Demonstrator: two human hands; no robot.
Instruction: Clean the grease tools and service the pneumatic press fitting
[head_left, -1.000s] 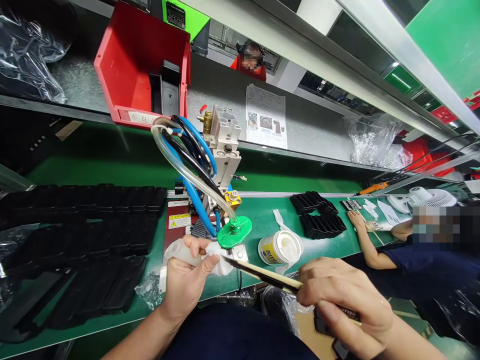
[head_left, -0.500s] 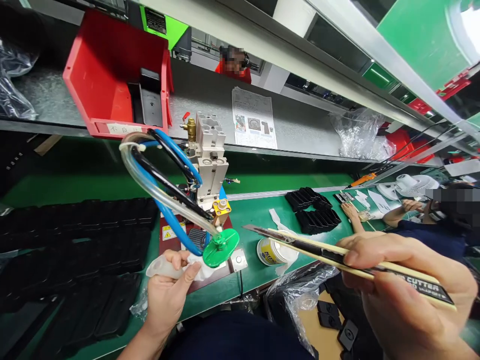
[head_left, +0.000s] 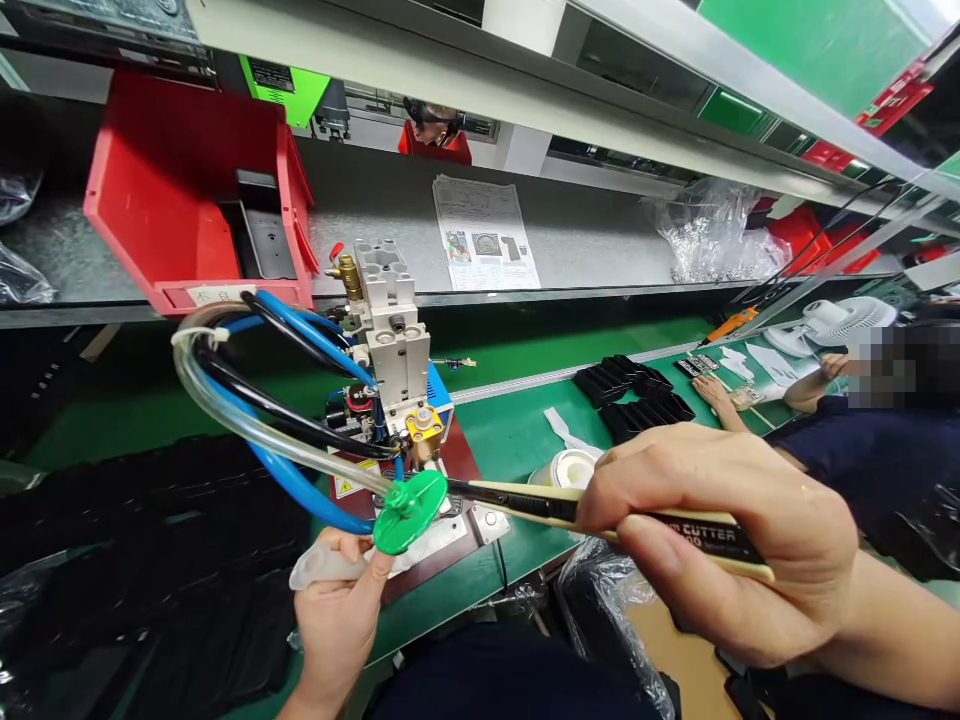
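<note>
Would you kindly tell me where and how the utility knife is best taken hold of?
I'd probably grip the utility knife by its cream-edged handle, coming from the picture's right, as the right hand does: the slim blade end points left, toward the green disc.

Around the disc (head_left: 412,515), hoses (head_left: 315,456) block me at ten o'clock, the cutter (head_left: 536,502) at three. I could pass over bench (head_left: 511,432) at two.

The grey shelf (head_left: 600,235) is bright, the black parts (head_left: 202,530) dim and blurred, the edges stretched
</note>
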